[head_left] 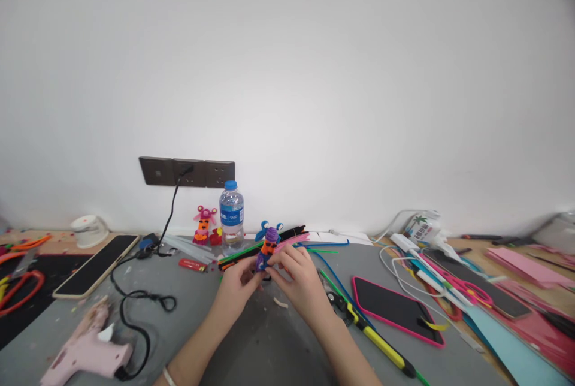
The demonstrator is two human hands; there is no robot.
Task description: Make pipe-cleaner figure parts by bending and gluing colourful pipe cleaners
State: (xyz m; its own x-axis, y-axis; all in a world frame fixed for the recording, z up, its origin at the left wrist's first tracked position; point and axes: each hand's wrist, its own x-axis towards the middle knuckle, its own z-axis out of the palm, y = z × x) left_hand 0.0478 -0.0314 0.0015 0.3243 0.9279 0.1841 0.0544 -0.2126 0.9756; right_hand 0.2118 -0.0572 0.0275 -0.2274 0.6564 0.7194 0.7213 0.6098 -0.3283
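A small pipe-cleaner doll, purple and orange with blue loops on top, is held upright above the grey mat. My left hand pinches its lower part from the left. On the other side, the fingers of my right hand are bent in against the doll; the fingertips partly cover it. Behind it lie bundled pipe cleaners in black, pink, green and orange. A similar pink and orange doll stands farther back to the left, beside a water bottle.
A pink glue gun with a black cord lies front left, near a phone. Yellow-handled pliers and a pink-cased phone lie right. Orange scissors are far left. Glue sticks lie near the wall.
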